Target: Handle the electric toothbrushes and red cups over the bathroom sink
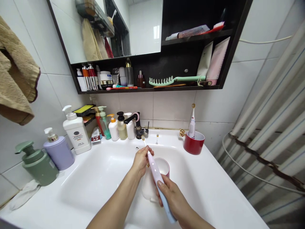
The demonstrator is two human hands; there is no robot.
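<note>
An electric toothbrush (156, 171), pink fading to pale blue, slants over the white sink, its bristled head toward the faucet. My right hand (170, 194) is wrapped round the lower handle. The fingers of my left hand (142, 159) pinch it near the neck, just below the brush head. Beneath the hands, a cup with a red outside and white inside (164, 163) sits in the basin, partly hidden by the toothbrush. A whitish translucent item (148, 187) lies beside it. A small loose brush head (157, 139) stands on the sink's back ledge.
A red cup (194, 145) holding another electric toothbrush (192, 124) stands on the right ledge. Behind the basin is a black faucet (138, 125). Pump bottles, including a purple one (59, 152) and a green one (39, 165), line the left. A dark shelf (152, 90) hangs above.
</note>
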